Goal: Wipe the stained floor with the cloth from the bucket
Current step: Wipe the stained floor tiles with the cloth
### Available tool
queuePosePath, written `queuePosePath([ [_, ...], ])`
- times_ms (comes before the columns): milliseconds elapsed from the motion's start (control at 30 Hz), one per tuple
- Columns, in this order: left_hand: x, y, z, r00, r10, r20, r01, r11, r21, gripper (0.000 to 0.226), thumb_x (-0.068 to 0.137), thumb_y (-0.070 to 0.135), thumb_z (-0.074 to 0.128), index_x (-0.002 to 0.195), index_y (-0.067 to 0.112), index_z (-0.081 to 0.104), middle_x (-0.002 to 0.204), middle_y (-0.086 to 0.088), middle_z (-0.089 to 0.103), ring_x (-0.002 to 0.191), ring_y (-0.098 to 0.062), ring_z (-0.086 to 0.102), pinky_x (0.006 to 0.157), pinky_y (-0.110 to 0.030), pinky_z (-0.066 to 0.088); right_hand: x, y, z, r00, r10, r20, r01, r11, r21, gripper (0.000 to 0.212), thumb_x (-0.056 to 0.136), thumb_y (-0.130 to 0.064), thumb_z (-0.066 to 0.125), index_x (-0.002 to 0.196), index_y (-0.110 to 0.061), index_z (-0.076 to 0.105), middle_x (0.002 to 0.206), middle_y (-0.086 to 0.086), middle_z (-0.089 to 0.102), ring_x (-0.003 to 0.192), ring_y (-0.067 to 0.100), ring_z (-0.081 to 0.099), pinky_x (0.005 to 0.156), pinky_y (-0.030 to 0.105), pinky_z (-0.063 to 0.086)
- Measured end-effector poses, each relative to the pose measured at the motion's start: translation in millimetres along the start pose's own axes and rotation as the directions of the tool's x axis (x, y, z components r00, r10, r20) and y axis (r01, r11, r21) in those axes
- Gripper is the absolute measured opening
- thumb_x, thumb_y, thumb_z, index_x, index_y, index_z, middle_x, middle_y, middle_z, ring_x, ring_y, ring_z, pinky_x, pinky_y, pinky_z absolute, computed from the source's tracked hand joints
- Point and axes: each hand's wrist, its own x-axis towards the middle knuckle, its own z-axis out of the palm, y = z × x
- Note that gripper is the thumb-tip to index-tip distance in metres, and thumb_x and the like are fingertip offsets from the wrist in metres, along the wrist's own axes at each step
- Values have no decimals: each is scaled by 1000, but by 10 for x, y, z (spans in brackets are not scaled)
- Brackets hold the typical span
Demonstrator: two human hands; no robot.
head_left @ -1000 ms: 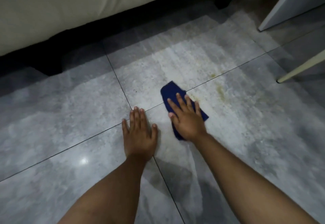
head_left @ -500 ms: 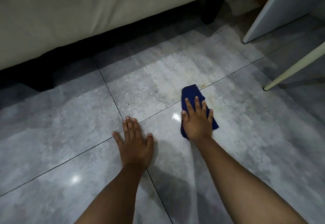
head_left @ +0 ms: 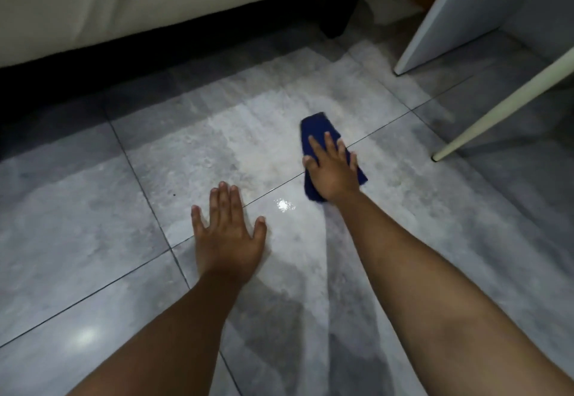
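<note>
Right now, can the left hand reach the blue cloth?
Probably yes: only bare tile lies between the left hand and the blue cloth, though the right hand presses flat on most of it.

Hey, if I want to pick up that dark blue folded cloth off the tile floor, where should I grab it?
Probably the far end of the dark blue folded cloth, which sticks out past the right hand pressing it flat. It lies flat on the grey tiled floor with no raised edge, so come from above and pinch up that free end.

Cloth (head_left: 316, 130) on floor (head_left: 93, 209), under right hand (head_left: 334, 173)
</note>
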Motion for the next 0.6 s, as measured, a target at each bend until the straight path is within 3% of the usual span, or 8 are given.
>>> queuePosePath([
  [67,-13,0,-8,1000,4,-11,-4,1000,-6,77,91,57,9,153,12,-2,161,-6,-5,148,-17,-7,118,-49,-7,111,264,-93,972,217,-87,-214,976,42,54,101,-48,19,152,-36,9,162,-1,-4,148,24,-6,117,51,-5],
  [167,6,8,-12,1000,7,5,-7,1000,-5,77,91,56,11,153,12,0,161,-6,-3,148,-17,-5,118,-50,-5,-231,374,12,848,496,-186,-477,868,139,54,101,-45,16,153,-33,6,162,0,-7,147,25,-9,117,52,-6],
  [233,12,13,-22,1000,-2,10,2,1000,-9,78,91,56,13,153,11,4,162,-7,0,149,-18,-2,117,-51,-2,-484,185,153,845,490,-216,-470,872,141,54,101,-44,16,153,-33,5,161,0,-7,147,25,-9,116,50,-9],
  [333,1,17,-49,1000,0,22,0,1000,3,77,91,56,13,154,11,3,161,-6,-1,148,-18,-3,118,-51,-2,-349,64,114,955,259,-145,-254,966,50,53,101,-46,16,152,-35,7,161,-1,-6,148,23,-10,115,50,-11],
  [433,-4,7,-21,1000,6,-1,-6,1000,-13,77,92,57,11,153,14,-2,161,-4,-7,148,-16,-9,117,-49,-7,124,356,-122,990,130,-57,-130,991,2,55,100,-51,18,152,-37,9,162,-3,-5,148,23,-8,116,51,-6],
  [500,1,7,-20,1000,3,-7,-4,1000,-14,77,92,58,10,153,15,-6,160,-3,-10,147,-15,-11,117,-48,-9,234,639,-239,966,238,-99,-238,971,19,56,100,-51,17,153,-35,9,162,-1,-4,148,25,-5,117,51,-3],
  [600,-5,12,-30,1000,9,-12,-9,1000,-24,76,92,58,9,152,15,-10,159,-3,-14,146,-14,-15,117,-48,-10,-48,888,-240,830,520,-201,-504,854,125,56,101,-48,15,153,-31,7,162,2,-4,148,27,-5,117,51,-3],
])
